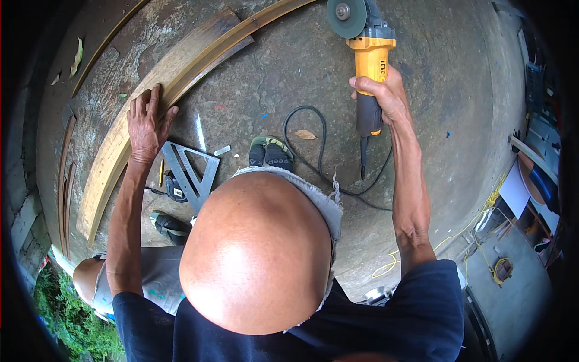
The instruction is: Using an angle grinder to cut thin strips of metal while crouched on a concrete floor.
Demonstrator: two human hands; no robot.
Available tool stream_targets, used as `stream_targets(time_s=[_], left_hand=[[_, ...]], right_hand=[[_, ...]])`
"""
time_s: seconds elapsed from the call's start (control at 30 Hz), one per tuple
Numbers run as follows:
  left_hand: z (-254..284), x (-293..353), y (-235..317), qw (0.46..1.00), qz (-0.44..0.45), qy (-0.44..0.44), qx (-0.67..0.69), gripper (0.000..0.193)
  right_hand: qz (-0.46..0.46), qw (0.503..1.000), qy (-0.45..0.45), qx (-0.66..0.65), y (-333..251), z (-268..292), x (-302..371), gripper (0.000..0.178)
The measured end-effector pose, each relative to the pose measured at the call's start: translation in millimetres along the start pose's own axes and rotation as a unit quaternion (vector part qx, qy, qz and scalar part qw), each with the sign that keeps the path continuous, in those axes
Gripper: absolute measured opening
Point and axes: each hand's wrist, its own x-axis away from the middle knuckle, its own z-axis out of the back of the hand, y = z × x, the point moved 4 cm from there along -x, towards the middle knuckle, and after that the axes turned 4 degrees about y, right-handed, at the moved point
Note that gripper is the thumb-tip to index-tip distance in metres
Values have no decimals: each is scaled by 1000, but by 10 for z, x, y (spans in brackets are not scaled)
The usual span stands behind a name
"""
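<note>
We see a rough, stained concrete floor filling most of the frame, grey-brown with small flecks of paint. At the far left edge a block wall runs down to a patch of green plants in the lower left corner, and thin dark strips lie along the floor beside it. A dry leaf sits in the upper left.

Our left hand lies flat, fingers spread and pressed on a long wooden board that sweeps from the lower left up toward the top centre; the grip is open, holding nothing, only bearing down on the wood. Just right of it, in the left centre, a grey metal triangular square lies on the floor with a black and yellow tape measure touching its lower edge and a yellow pencil beside it. A sandalled foot shows at the centre, another lower left.

A black cable loops across the centre floor near a second dry leaf. Our right hand is clamped around the handle of a yellow and black angle grinder in the upper centre right, its green disc at the top edge, held apart from the board.

At the right edge a yellow cord trails toward a cluttered area with a white sheet; labels there are too small to tell.
</note>
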Motion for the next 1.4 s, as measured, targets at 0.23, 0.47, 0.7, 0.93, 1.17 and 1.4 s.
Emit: stream_targets(time_s=[0.23,0.47,0.7,0.93,1.17,1.4], left_hand=[[-64,121,-134,999,28,-38,-21,61],[18,44,-103,998,43,-37,19,58],[53,-174,114,999,16,11,40,61],[-143,-323,130,998,18,62,6,62],[-238,-361,119,998,2,60,-11,60],[-273,-197,61,998,-49,43,27,68]], right_hand=[[-32,999,4,-42,168,133,60,50],[-40,999,-11,-18,145,155,81,51],[-18,993,-93,74,10,-201,-55,45],[7,983,-130,127,-164,-596,-264,40],[16,980,-128,150,-364,-723,-416,41],[33,976,-89,195,-274,-682,-460,58]])
